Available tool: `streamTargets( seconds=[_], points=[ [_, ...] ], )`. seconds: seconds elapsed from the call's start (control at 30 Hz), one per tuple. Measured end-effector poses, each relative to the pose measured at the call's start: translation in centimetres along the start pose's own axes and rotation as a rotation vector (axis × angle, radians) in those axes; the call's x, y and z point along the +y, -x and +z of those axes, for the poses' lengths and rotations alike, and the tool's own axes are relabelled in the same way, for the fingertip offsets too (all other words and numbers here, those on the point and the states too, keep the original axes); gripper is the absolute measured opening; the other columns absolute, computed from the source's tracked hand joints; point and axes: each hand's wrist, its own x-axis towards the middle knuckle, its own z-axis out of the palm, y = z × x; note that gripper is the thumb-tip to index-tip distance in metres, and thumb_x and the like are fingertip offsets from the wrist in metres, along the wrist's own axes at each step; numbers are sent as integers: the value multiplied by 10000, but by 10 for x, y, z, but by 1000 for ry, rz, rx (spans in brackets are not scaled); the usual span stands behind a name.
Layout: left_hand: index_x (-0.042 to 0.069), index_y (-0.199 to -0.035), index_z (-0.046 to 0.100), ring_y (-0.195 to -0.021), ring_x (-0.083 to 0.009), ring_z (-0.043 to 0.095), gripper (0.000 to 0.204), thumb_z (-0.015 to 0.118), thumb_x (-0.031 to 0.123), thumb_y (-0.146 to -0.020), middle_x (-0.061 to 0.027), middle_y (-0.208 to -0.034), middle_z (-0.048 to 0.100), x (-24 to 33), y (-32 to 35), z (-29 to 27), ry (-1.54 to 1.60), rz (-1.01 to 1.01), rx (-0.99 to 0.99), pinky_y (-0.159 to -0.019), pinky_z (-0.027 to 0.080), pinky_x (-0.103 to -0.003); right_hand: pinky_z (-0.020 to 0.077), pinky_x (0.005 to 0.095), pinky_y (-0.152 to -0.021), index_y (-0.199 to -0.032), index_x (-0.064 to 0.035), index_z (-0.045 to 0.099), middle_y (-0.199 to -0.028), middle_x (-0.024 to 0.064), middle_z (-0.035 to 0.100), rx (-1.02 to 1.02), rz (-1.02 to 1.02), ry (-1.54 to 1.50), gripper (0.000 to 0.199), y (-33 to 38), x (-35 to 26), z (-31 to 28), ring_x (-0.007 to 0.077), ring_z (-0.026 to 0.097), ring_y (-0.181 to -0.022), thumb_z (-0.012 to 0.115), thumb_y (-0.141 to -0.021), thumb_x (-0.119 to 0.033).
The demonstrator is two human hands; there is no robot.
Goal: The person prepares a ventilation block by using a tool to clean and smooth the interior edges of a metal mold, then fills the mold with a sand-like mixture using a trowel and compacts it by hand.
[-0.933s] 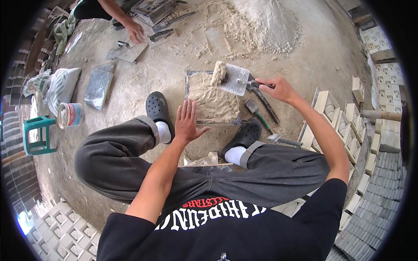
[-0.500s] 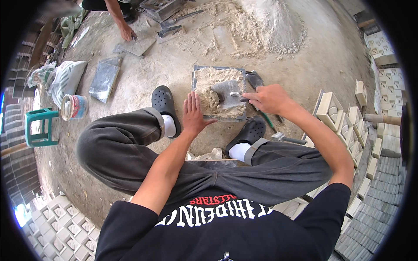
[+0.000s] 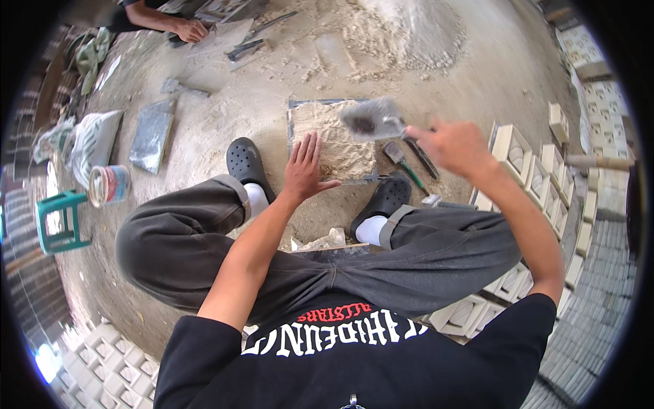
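Between my feet lies a square mould frame (image 3: 291, 126) filled with pale, damp, sandy mix (image 3: 323, 126). My left hand (image 3: 305, 167) rests at the frame's lower left, its fingers stretched out over the edge of the mix and its thumb spread to the right. Gripped by its handle in my right hand (image 3: 458, 148) is a trowel (image 3: 385, 121). Its blade is lifted above the upper right part of the frame and looks slightly blurred. Beside the frame's right edge, a green-handled brush-like tool (image 3: 405, 169) and a dark bar (image 3: 421, 157) lie on the ground.
A heap of pale powder (image 3: 426, 34) spreads ahead. Cast blocks (image 3: 514, 153) line the right side. At left are a dark slab (image 3: 152, 135), a sack (image 3: 95, 143), a bucket (image 3: 109, 185) and a green stool (image 3: 63, 221). Another person's hand (image 3: 192, 31) is at upper left.
The trowel has risen off the mix and turned over, moving up and right with my right hand. The mix now looks more evenly spread. My left hand stays at the frame.
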Motion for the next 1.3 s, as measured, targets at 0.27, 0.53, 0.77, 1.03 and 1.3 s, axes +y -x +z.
streamTargets(
  seconds=[0.27,0.53,0.77,1.03,1.3],
  points=[
    [-80,-1480,297,-1487,-359,207,1098,647,690,-780,-237,-1567,279,3,7,-2,-85,117,-138,-1219,156,-442,498,357,-646,-1254,-228,679,-756,112,680,116,535,-744,357,65,148,134,215,652,-671,646,-924,-360],
    [-102,-1483,270,-1491,-364,190,1079,609,678,-818,-250,-1575,248,16,3,-7,-160,97,-230,-1219,141,-443,505,358,-705,-1237,-138,662,-815,121,686,261,924,-1003,475,79,129,340,221,664,-754,720,-844,-398],
    [-127,-1499,166,-1506,-389,94,1177,595,723,-807,-294,-1590,141,19,1,-15,-222,44,-379,-1219,103,-452,513,378,-743,-1259,-124,576,-918,132,698,-38,868,-1297,383,38,119,365,208,661,-750,661,-901,-231],
    [-140,-1498,128,-1505,-404,72,1197,598,718,-809,-308,-1592,108,23,-20,-10,-186,-25,-308,-1218,89,-465,505,349,-840,-1307,-70,548,-1071,143,676,133,830,-1453,465,52,118,412,216,642,-937,688,-868,-136],
    [-145,-1497,120,-1501,-425,61,1228,578,751,-794,-313,-1594,89,16,-15,-3,-227,42,-310,-1214,88,-485,345,401,-1097,-1437,-58,468,-1419,116,533,363,914,-1814,585,116,97,419,215,484,-1309,482,-1009,-457]
  ],
)
